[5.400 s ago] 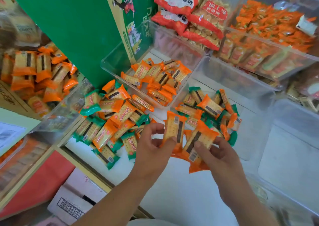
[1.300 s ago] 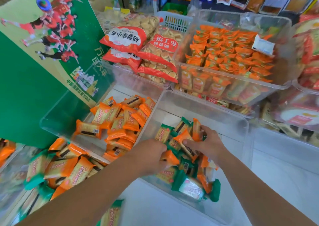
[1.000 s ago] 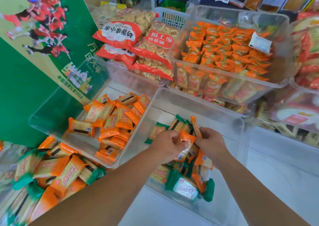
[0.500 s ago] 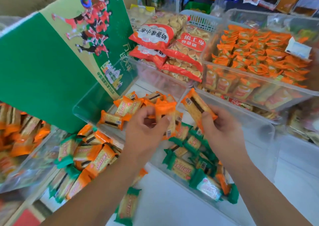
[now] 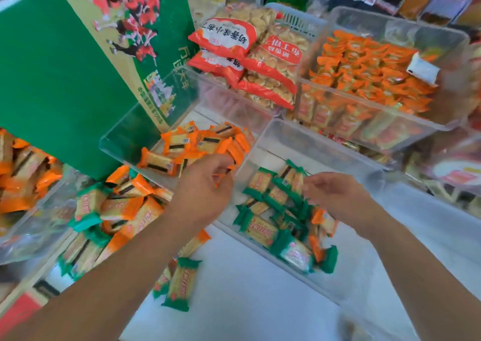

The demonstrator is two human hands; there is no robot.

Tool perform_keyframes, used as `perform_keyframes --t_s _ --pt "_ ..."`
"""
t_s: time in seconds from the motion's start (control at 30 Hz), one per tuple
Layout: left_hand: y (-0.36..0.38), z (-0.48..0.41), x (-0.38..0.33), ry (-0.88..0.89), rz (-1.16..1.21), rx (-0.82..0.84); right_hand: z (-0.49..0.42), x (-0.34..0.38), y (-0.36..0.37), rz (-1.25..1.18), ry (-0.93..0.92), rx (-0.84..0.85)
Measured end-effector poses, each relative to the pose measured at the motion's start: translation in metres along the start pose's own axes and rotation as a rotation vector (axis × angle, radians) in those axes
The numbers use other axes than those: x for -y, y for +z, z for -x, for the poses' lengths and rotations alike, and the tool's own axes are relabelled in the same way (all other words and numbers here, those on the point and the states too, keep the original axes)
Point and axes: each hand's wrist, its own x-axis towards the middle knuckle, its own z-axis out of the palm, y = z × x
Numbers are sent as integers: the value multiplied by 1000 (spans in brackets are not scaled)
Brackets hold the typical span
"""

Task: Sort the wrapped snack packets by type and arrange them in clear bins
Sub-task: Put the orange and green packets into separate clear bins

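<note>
Head view, stock listed from largest to smallest.

Green carton (image 5: 65, 80): stands upright at the left, with its printed face against the far-left wall of the left bin.

Bench (image 5: 247, 309): white, with bare surface across the lower centre, in front of the bins.

Far bin (image 5: 377, 24): clear, heaped with orange wrappers, directly behind the right bin.

Right bin (image 5: 312, 142): clear. Green packets (image 5: 260, 230) fill its left and near side, a few orange ones among them. The floor toward its far-right corner is bare.

Left bin (image 5: 122, 142): clear and wall to wall with the right bin. Orange packets (image 5: 197, 142) are piled at its right side, and the left corner is open.

Biscuit bags (image 5: 234, 43): red and white, stacked behind the left bin.

Loose heap (image 5: 112, 210): mixed green and orange packets on the bench, near the left bin's front rim.

Left hand (image 5: 205, 192): over the shared wall of the two bins. Its fingers are curled with orange wrapper showing under them, and motion blur makes it impossible to tell whether they grip it.

Right hand (image 5: 335, 194): above the green packets, with fingers loosely curled and holding nothing.

Single green packet (image 5: 183, 284): lies alone on the bench beneath the left forearm.
</note>
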Motion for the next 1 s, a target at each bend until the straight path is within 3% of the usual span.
perform_keyframes --t_s 0.13,0.2,0.37,0.47,0.63,0.7,0.87,1.0 --pt "71 7 -17 7 -72 521 2 -48 -40 416 -85 17" --pt "105 6 -19 -29 -200 645 -1 -63 -47 663 -149 83" --pt "168 10 -39 -123 -161 599 -21 -70 -55 990 -180 200" --pt "193 7 -46 -128 -306 612 -29 -74 -51 1127 -187 280" --pt "203 7 -51 -173 -361 665 -32 -83 -47 1074 -279 178" --pt "198 10 -52 -236 -279 659 -31 -83 -48 1053 -262 170" --pt "143 13 -48 -304 101 383 -23 -57 -59 468 -131 -55" --pt "68 13 -41 -312 284 157 -14 -22 -47 298 -107 -181"
